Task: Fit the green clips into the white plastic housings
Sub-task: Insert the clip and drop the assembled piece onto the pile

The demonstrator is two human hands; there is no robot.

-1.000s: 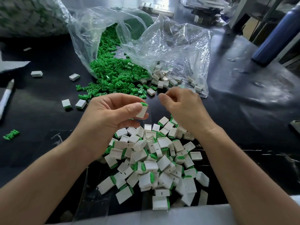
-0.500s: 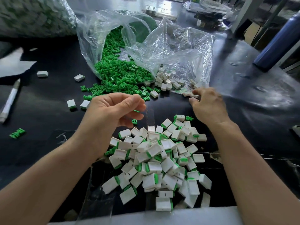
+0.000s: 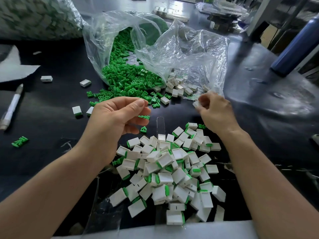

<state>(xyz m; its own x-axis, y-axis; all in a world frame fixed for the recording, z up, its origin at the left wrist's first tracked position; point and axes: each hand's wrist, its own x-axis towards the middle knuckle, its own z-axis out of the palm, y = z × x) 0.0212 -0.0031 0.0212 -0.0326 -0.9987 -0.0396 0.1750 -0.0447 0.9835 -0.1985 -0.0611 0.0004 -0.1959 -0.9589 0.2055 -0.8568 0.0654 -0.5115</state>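
Note:
My left hand [image 3: 117,118] hovers above the near pile, fingers curled, with a green clip [image 3: 144,116] caught at its fingertips. Just under it lies another green clip [image 3: 143,129]; whether the hand touches it I cannot tell. My right hand [image 3: 215,111] is at the mouth of the clear bag [image 3: 189,54], closed on a white housing [image 3: 196,104]. Loose green clips [image 3: 129,78] spill out of the bag, with bare white housings [image 3: 179,87] beside them. A pile of housings with clips fitted [image 3: 172,169] lies between my forearms.
A pen [image 3: 12,106] lies at the far left beside white paper [image 3: 12,66]. Stray housings [image 3: 46,78] and a loose clip [image 3: 19,141] dot the black table [image 3: 51,100]. A blue bottle [image 3: 293,44] stands at the right. A large filled bag [image 3: 34,16] sits at the back left.
My left hand no longer holds the fitted housing it had a second ago and now has a green clip. My right hand moved right to the bag and closed on a white housing.

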